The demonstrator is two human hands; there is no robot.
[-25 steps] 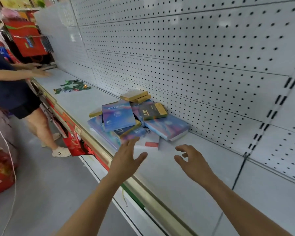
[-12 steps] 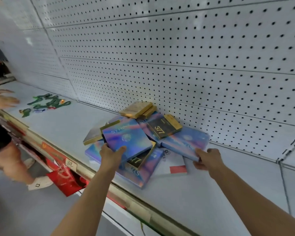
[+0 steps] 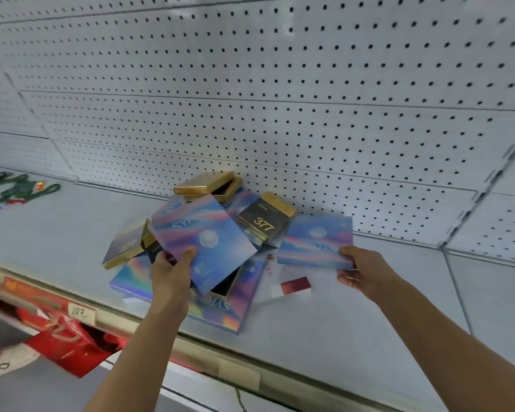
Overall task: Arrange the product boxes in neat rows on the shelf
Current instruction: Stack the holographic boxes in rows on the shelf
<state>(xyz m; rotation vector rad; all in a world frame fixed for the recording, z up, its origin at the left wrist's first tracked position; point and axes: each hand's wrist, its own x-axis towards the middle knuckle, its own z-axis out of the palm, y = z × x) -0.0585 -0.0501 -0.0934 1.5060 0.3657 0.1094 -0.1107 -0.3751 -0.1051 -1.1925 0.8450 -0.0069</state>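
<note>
Above the white metal shelf (image 3: 57,248), the left hand (image 3: 173,272) now grips one iridescent blue-pink cardboard box (image 3: 202,242); at 3 o'clock, the right hand (image 3: 360,272) has lifted another iridescent box (image 3: 315,242) from the pile.

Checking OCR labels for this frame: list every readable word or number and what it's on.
"377": black-and-gold box atop the pile.
"377", faint: gold-edged box at the pile's left.
"SY…", rest blurred: iridescent box in the left hand.
"SY…", inverted, partly hidden: large iridescent box underneath.
Handwritten, roughly "107", uncertain: price tag on the shelf edge.
Box in the right hand: print blurred.
</note>
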